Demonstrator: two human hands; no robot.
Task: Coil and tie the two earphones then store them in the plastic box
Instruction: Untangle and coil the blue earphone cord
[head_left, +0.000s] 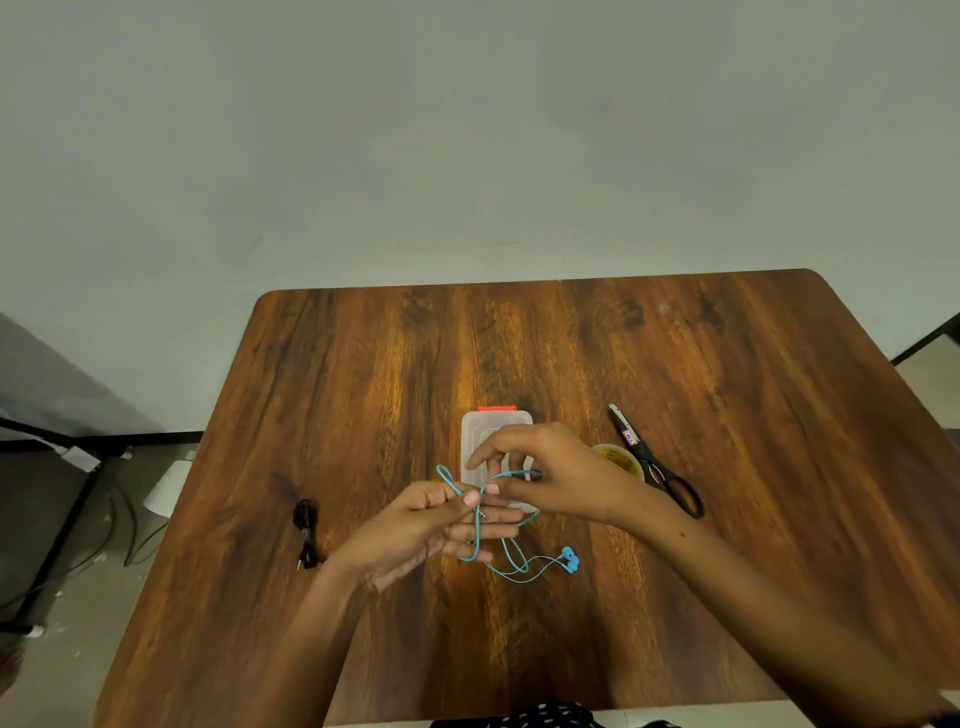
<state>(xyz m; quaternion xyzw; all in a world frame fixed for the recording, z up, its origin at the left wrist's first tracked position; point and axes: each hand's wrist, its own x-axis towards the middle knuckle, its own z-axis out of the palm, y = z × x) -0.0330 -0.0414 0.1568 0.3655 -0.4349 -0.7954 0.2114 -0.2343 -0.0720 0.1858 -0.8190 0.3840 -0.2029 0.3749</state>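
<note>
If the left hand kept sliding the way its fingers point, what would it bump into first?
Probably the right hand. The left hand points its fingers right, pinching the blue earphone cable. Depth is unclear.

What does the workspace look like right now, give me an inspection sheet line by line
Surface: wooden table.
Job's things: blue earphones partly looped, buds on the table; black earphones bundled at left; plastic box shut, red latch.
Clutter: scissors; small yellow tub.
Hands: left hand and right hand both pinch the blue cord.
Cables: loose wires on the floor at left.
Surroundings: plain wall.
</note>
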